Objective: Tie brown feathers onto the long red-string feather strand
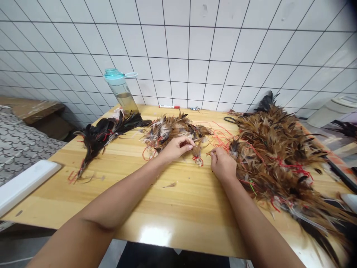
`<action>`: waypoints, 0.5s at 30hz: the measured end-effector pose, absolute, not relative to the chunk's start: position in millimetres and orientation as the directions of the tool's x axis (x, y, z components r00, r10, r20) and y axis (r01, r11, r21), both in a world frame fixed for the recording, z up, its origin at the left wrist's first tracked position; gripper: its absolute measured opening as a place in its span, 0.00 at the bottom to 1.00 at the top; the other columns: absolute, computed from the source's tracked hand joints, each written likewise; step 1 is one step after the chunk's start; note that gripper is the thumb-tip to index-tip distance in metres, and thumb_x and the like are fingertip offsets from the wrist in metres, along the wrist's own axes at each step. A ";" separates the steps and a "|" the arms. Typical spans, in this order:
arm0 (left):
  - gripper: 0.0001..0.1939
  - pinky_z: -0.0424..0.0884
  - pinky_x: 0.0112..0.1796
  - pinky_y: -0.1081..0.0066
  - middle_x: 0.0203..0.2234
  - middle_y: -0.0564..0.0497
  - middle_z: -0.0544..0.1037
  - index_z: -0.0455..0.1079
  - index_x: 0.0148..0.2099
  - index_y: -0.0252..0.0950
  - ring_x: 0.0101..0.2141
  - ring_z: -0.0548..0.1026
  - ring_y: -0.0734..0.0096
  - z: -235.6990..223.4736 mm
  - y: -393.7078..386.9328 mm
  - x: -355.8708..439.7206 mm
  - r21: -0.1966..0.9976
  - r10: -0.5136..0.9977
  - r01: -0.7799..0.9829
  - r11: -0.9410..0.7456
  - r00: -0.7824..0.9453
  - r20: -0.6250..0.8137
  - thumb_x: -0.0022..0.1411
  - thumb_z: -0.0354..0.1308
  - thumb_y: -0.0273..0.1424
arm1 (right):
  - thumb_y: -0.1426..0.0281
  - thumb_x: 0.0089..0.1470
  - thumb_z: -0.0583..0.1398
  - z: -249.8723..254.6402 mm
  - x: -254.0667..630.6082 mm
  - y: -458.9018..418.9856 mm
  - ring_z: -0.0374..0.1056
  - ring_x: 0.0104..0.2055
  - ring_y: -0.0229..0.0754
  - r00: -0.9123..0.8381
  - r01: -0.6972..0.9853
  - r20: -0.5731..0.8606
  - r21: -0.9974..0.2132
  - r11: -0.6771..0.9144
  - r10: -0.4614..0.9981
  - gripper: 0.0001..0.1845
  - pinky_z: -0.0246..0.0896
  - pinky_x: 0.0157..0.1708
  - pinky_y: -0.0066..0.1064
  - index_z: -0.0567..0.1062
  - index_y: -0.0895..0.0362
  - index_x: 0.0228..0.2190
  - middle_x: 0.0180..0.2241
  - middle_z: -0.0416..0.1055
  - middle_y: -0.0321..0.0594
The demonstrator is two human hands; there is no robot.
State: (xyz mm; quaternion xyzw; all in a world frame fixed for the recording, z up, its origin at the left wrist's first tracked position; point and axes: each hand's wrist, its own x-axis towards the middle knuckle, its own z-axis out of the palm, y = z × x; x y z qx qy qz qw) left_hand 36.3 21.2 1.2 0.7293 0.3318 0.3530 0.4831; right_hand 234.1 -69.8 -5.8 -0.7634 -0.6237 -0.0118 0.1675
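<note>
My left hand (179, 147) is closed in a pinch at the tips of a small brown feather bundle (197, 152). Red thread circles the bundle's pale lower end, which rests on the table. To the right, my right hand (223, 163) is closed, with a thin brown feather (209, 153) poking out from between thumb and forefinger. Behind my left hand lies a loose heap of brown and whitish feathers (173, 124). A big pile of brown feathers (267, 145), tied with red thread, lies beside my right hand and forearm.
Black feathers (97, 139) lie at the left of the wooden table (167, 204). A water bottle (122, 93) stands behind them. A red-and-white marker (169, 107) lies by the tiled wall. Red threads (221, 136) and black scissor handles (230, 119) are near the right pile. A white bar (28, 184) crosses the left edge.
</note>
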 end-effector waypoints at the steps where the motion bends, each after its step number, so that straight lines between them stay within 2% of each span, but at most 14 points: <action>1: 0.11 0.64 0.32 0.73 0.27 0.52 0.74 0.73 0.38 0.33 0.28 0.69 0.74 2.2 20.7 36.9 0.940 0.829 0.131 -0.316 0.520 0.206 0.58 0.59 0.36 | 0.66 0.62 0.51 -5.7 233.0 -71.1 0.70 0.36 0.42 0.184 0.957 0.245 -0.264 -0.117 0.952 0.13 0.53 0.33 0.30 0.74 0.54 0.40 0.37 0.77 0.42; 4: 0.10 0.66 0.37 0.71 0.32 0.50 0.76 0.73 0.38 0.34 0.33 0.72 0.72 7.8 17.4 38.8 0.924 0.839 0.113 -0.365 0.471 0.274 0.58 0.59 0.35 | 0.63 0.61 0.52 -5.1 228.3 -75.7 0.70 0.35 0.41 0.072 0.937 0.288 -0.349 0.034 0.955 0.14 0.54 0.34 0.30 0.75 0.55 0.41 0.34 0.77 0.41; 8: 0.08 0.68 0.42 0.69 0.35 0.48 0.77 0.73 0.37 0.34 0.38 0.73 0.69 16.0 7.4 42.8 0.868 0.809 0.127 -0.480 0.448 0.381 0.59 0.58 0.34 | 0.60 0.59 0.54 -4.2 222.3 -79.5 0.67 0.28 0.39 -0.033 0.872 0.256 -0.465 0.153 0.966 0.17 0.53 0.30 0.29 0.75 0.54 0.44 0.27 0.73 0.37; 10: 0.07 0.68 0.42 0.69 0.34 0.47 0.77 0.74 0.37 0.35 0.37 0.73 0.69 19.1 0.9 46.0 0.850 0.788 0.121 -0.512 0.461 0.409 0.60 0.58 0.33 | 0.60 0.58 0.55 -4.9 220.4 -79.3 0.65 0.27 0.39 -0.048 0.862 0.234 -0.481 0.159 0.971 0.14 0.51 0.29 0.28 0.75 0.54 0.40 0.26 0.72 0.36; 13: 0.07 0.69 0.42 0.69 0.34 0.48 0.77 0.74 0.37 0.35 0.37 0.74 0.69 21.5 -7.1 51.2 0.863 0.782 0.070 -0.501 0.463 0.417 0.60 0.58 0.32 | 0.62 0.57 0.55 -8.9 219.5 -76.7 0.63 0.28 0.39 -0.053 0.861 0.217 -0.485 0.155 0.975 0.12 0.50 0.28 0.29 0.73 0.55 0.29 0.25 0.71 0.37; 15: 0.07 0.69 0.41 0.70 0.34 0.48 0.77 0.73 0.39 0.35 0.37 0.74 0.70 21.2 -8.9 53.3 0.886 0.791 0.017 -0.463 0.459 0.404 0.60 0.58 0.32 | 0.65 0.57 0.54 -13.1 220.3 -74.2 0.63 0.28 0.39 -0.071 0.820 0.222 -0.542 0.183 0.972 0.12 0.51 0.29 0.28 0.71 0.55 0.25 0.25 0.70 0.38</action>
